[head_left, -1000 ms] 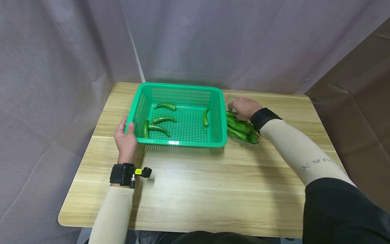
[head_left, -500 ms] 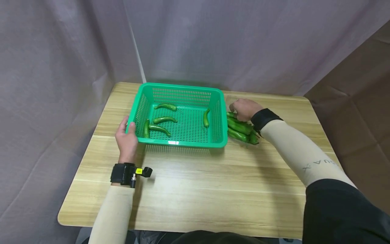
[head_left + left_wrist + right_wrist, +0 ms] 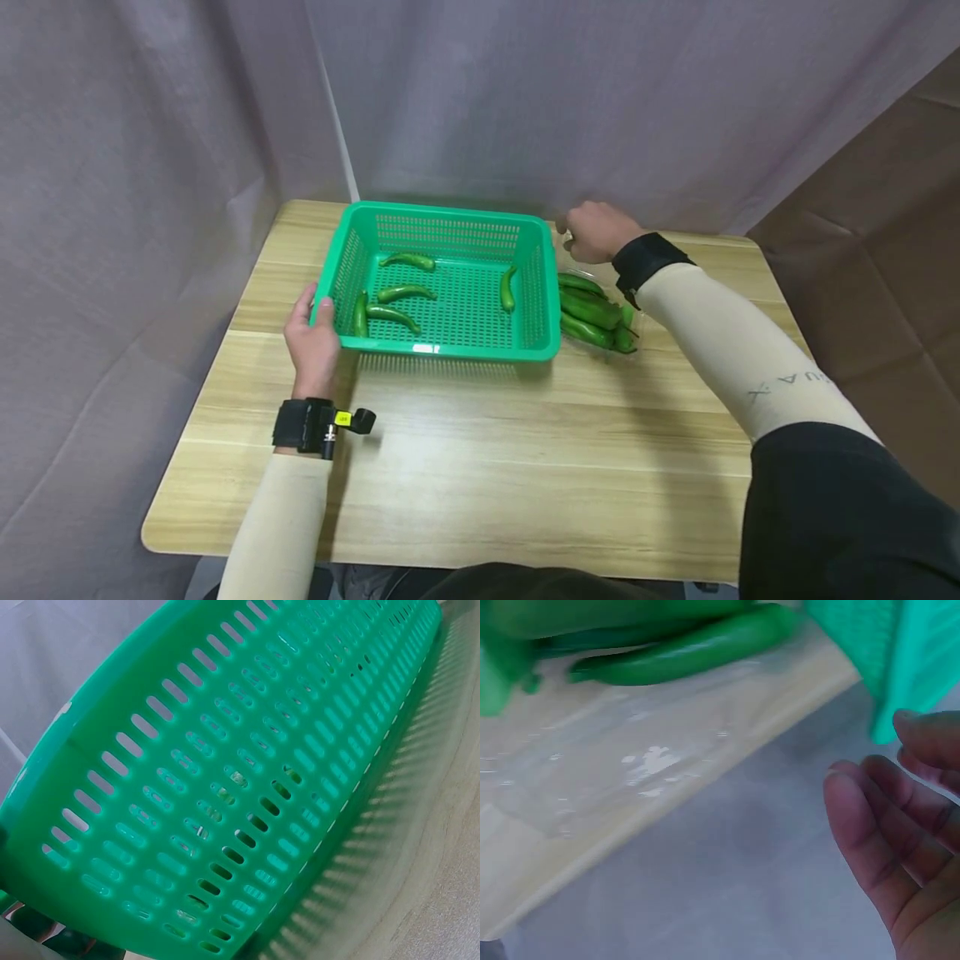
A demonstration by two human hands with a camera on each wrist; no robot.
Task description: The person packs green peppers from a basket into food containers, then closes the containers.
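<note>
A green plastic basket [image 3: 450, 348] with slotted walls stands on the table, and several slim green chili peppers [image 3: 407, 292] lie scattered on its floor. My left hand [image 3: 312, 350] grips its near left corner, thumb over the rim; in the left wrist view the basket's outer wall [image 3: 180, 750] fills most of the picture. Beyond the basket's right end, larger green peppers [image 3: 588, 310] are heaped on clear plastic [image 3: 645, 757]. Above and behind that heap is my right hand [image 3: 598, 232]. The right wrist view shows its fingers [image 3: 849, 806] loosely bent, with nothing between them.
The wooden table [image 3: 525, 467] reaches toward the person's lap. A grey curtain [image 3: 525, 100] hangs close behind its back edge, and a brown cloth [image 3: 885, 250] hangs at the right.
My right hand has lifted off the pepper heap and moved toward the back edge, uncovering more of the peppers. The left hand and the basket stay in place.
</note>
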